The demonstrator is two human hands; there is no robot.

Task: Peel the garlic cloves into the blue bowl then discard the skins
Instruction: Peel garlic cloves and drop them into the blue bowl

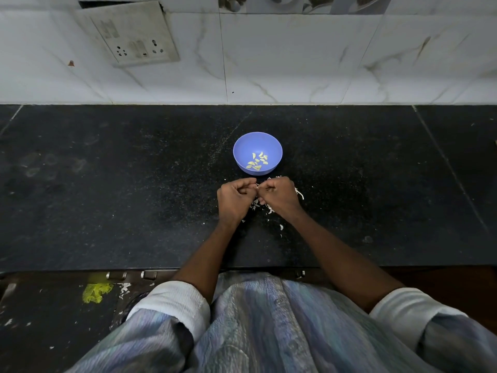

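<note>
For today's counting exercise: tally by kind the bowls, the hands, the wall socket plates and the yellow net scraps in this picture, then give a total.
Blue bowl: 1
Hands, left hand and right hand: 2
Socket plate on the wall: 1
Yellow net scrap on the floor: 1
Total: 5

We count one blue bowl (pixel 257 153) on the black counter (pixel 107 184), midway between its back edge and its front edge. Inside it we count roughly ten peeled garlic cloves (pixel 257 160); several overlap, so the figure is approximate. Two hands are in view, the left hand (pixel 236 197) and the right hand (pixel 278 195), knuckles nearly touching. The white garlic skins (pixel 270 210) are scattered under and around the hands; too many and too small to count. One wall socket plate (pixel 129 36).
</note>
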